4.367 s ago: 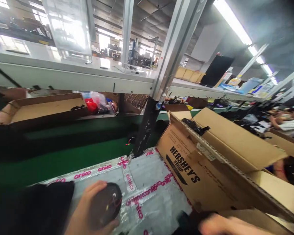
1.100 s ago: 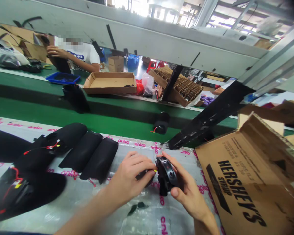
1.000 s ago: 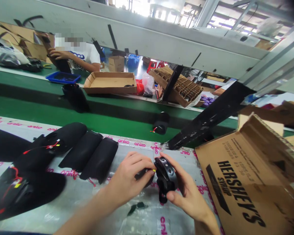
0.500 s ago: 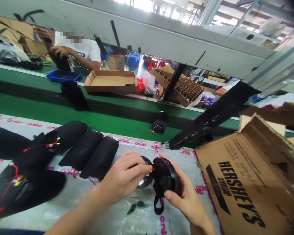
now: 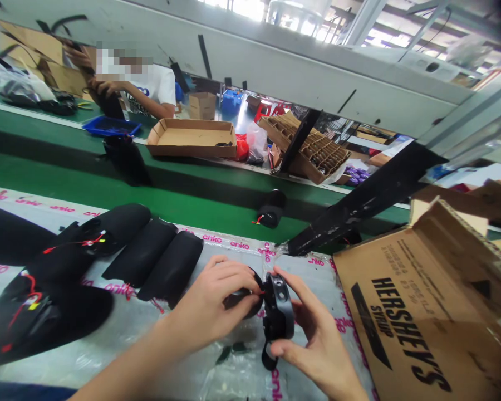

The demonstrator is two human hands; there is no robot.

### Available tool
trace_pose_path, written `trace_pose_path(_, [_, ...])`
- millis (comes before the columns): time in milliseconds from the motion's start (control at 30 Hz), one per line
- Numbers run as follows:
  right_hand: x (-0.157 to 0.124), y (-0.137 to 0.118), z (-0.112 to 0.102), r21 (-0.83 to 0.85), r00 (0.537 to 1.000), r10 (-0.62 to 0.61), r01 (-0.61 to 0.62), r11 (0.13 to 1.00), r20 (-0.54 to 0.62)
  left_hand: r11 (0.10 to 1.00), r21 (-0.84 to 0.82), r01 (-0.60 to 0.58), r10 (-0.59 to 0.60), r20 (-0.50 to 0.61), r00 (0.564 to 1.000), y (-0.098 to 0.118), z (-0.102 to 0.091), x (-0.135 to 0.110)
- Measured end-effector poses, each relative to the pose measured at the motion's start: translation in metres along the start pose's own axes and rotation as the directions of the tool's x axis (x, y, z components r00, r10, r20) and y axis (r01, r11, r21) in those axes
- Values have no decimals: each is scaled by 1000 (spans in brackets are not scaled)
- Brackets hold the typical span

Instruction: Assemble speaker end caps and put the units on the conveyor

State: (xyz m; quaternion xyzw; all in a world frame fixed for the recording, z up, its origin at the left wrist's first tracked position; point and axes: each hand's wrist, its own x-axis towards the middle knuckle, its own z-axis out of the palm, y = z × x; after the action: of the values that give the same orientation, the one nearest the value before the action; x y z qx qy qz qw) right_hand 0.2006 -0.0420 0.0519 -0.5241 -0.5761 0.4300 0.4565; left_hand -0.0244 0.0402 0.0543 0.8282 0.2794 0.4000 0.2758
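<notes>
Black round cap [image 5: 279,306] edge-on between hands, long axis 12-to-6. Right hand [image 5: 317,348] grasps it from 4 o'clock, thumb at 6 o'clock. Left hand [image 5: 206,303] at 9 o'clock, fingertips [image 5: 250,272] pinching dark round part [image 5: 242,301] beside red wire [image 5: 261,292].

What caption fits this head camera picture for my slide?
Left hand and right hand hold a black strapped round cap against a wired black cylinder on plastic sheeting.
</notes>
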Motion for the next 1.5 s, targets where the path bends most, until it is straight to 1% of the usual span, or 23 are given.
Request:
trace_pose_path(100, [2,-3,4,44,998,57,-57,997,18,996,25,83,-81,-69,994,-6,4,-12])
trace_pose_path(167, [2,-6,8,56,996,87,-89,994,38,990,3,140,-139,-89,986,-9,9,-18])
trace_pose_path(300, [0,-8,15,30,990,87,-91,995,109,965,-142,219,-231,-74,970,-12,21,-24])
trace_pose_path(367, [-1,-9,18,-16,991,74,-73,997,108,937,-241,254,-276,-61,959,-14,26,-27])
trace_pose_path(400, [0,-9,19,-64,995,60,-55,996,81,916,-298,268,-302,-71,951,-15,28,-29])
trace_pose_path(467, [3,-9,25,-216,1000,9,-9,976,0,851,-438,290,-371,-112,922,-18,30,-32])
trace_pose_path(533, [9,-10,31,-374,997,-56,32,927,-55,745,-608,274,-439,-137,888,-20,29,-34])
trace_pose_path(567, [12,-10,33,-426,995,-78,43,904,-64,692,-675,256,-457,-135,879,-20,27,-34])
trace_pose_path(600, [15,-11,35,-454,994,-88,48,890,-67,657,-713,245,-459,-121,880,-21,26,-34])
trace_pose_path(633, [17,-10,37,-458,994,-88,48,888,-66,650,-718,251,-448,-94,889,-22,24,-33])
trace_pose_path(733, [18,-3,38,-366,997,-76,61,929,-28,731,-588,346,-419,14,908,-24,22,-31])
trace_pose_path(800, [15,7,38,-218,998,-59,54,974,-18,769,-520,372,-416,35,909,-25,25,-33])
trace_pose_path(833, [13,14,40,-130,998,-42,36,991,-38,776,-517,362,-414,16,910,-26,28,-34])
trace_pose_path(900, [10,27,45,28,992,9,-6,1000,-125,777,-537,329,-413,-40,910,-25,36,-36])
trace_pose_path(1000, [8,42,59,155,961,55,-13,988,-270,737,-581,345,-471,-76,879,-20,45,-38])
trace_pose_path(1067, [9,46,67,199,943,79,-14,980,-323,691,-614,381,-530,-72,845,-17,47,-38])
trace_pose_path(1133, [8,46,71,229,931,108,-28,973,-348,670,-624,401,-573,-91,815,-16,47,-38])
trace_pose_path(1200, [6,44,73,221,916,114,-29,975,-384,686,-612,394,-590,-151,793,-16,49,-38])
trace_pose_path(1267, [2,42,75,183,900,97,-19,983,-426,705,-611,361,-597,-235,767,-15,54,-38])
trace_pose_path(1333, [-2,39,77,141,887,63,3,990,-457,715,-625,312,-602,-325,729,-12,61,-37])
trace_pose_path(1400, [-6,36,81,125,877,48,14,992,-479,718,-632,292,-611,-370,700,-8,67,-34])
trace_pose_path(1467, [-7,33,84,167,868,81,3,986,-490,714,-632,300,-619,-371,692,-5,70,-32])
trace_pose_path(1500, [-7,31,85,205,867,108,-7,979,-487,711,-634,305,-620,-360,697,-6,69,-33])
